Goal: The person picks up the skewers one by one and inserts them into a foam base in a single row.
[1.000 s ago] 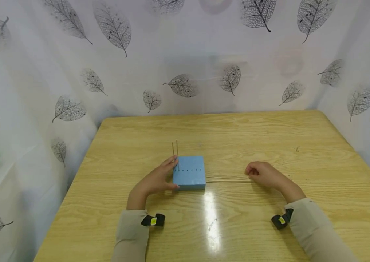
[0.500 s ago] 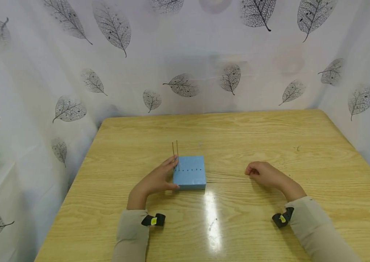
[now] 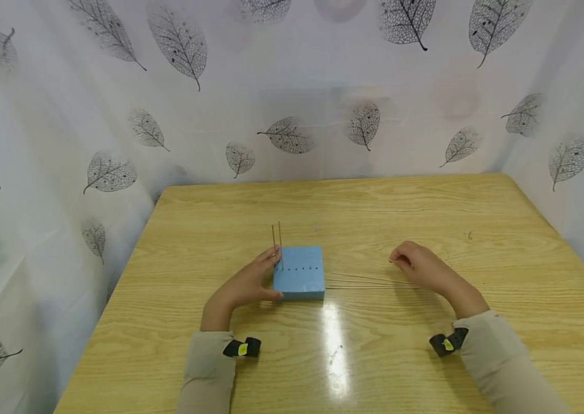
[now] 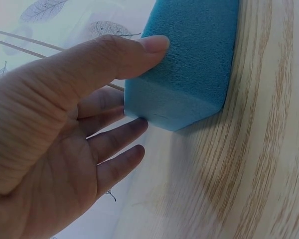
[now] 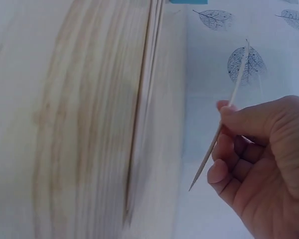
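Observation:
A blue foam block point(image 3: 299, 275) lies on the wooden table point(image 3: 375, 218), with two thin wooden sticks point(image 3: 276, 241) standing upright in its left end and a row of small holes beside them. My left hand point(image 3: 250, 282) holds the block's left side, thumb on the near face and fingers along the far corner; the left wrist view shows this hand point(image 4: 79, 109) against the block point(image 4: 189, 64). My right hand point(image 3: 411, 264) is to the right of the block, just above the table. In the right wrist view it point(image 5: 259, 154) pinches one thin stick point(image 5: 222, 129) between thumb and fingertips.
Several more thin sticks point(image 3: 364, 280) lie flat on the table between the block and my right hand, seen also as loose sticks point(image 5: 144, 99) in the right wrist view. White leaf-print curtains point(image 3: 292, 86) close in the table at the back and both sides.
My right hand has risen a little and shifted away from me, with a stick pinched in it. The left hand and the block have stayed put.

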`<state>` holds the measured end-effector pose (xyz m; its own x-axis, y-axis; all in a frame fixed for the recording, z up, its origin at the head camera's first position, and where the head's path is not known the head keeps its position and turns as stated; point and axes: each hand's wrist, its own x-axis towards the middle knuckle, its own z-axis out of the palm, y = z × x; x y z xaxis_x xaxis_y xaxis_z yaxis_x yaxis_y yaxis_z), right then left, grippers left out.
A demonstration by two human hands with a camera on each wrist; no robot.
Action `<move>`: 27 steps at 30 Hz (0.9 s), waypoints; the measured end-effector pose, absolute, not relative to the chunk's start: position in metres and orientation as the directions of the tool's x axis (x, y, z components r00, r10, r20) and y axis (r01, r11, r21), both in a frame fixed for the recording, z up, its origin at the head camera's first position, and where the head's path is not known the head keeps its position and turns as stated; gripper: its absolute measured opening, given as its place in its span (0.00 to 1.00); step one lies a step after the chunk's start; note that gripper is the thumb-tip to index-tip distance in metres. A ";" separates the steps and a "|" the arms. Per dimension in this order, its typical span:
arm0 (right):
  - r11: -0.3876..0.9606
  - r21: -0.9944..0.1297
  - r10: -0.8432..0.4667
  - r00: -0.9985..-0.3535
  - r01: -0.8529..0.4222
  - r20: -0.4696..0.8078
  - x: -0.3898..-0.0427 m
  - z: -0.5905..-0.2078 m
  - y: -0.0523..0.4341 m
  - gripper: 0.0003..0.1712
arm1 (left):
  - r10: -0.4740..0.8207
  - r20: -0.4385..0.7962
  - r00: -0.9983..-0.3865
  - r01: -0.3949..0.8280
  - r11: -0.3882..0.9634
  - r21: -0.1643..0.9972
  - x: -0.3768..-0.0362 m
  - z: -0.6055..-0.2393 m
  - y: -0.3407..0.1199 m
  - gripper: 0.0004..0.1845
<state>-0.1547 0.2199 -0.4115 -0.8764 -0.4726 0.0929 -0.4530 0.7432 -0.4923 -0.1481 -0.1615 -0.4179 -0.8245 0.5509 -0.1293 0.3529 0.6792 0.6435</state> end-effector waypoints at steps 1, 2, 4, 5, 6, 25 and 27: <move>0.741 -0.487 -0.469 -0.875 -0.462 0.117 -0.155 -0.410 0.219 0.03 | 0.550 -0.130 -0.825 0.353 0.680 0.643 -0.148 -0.418 -0.162 0.49; 0.738 -0.483 -0.465 -0.874 -0.472 0.143 -0.154 -0.409 0.217 0.03 | 0.549 -0.130 -0.825 0.352 0.681 0.642 -0.148 -0.418 -0.162 0.49; 0.728 -0.482 -0.458 -0.869 -0.487 0.186 -0.155 -0.406 0.215 0.02 | 0.547 -0.131 -0.826 0.351 0.683 0.640 -0.148 -0.419 -0.162 0.49; 0.723 -0.486 -0.454 -0.868 -0.491 0.202 -0.155 -0.405 0.213 0.02 | 0.547 -0.132 -0.826 0.351 0.684 0.640 -0.148 -0.419 -0.162 0.49; 0.721 -0.487 -0.447 -0.868 -0.492 0.215 -0.155 -0.404 0.212 0.02 | 0.547 -0.132 -0.827 0.351 0.684 0.639 -0.149 -0.419 -0.162 0.49; 0.598 -0.544 -0.437 -0.808 -0.589 0.395 -0.160 -0.392 0.180 0.02 | 0.549 -0.132 -0.826 0.348 0.679 0.646 -0.147 -0.416 -0.161 0.50; 0.576 -0.540 -0.448 -0.790 -0.614 0.419 -0.162 -0.392 0.175 0.02 | 0.556 -0.129 -0.821 0.353 0.672 0.651 -0.147 -0.416 -0.161 0.50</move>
<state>-0.1617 0.1753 -0.3924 -0.7897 -0.4480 0.4192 -0.6135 0.5762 -0.5399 -0.1473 -0.1614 -0.4162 -0.8211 0.5559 -0.1293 0.3526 0.6722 0.6511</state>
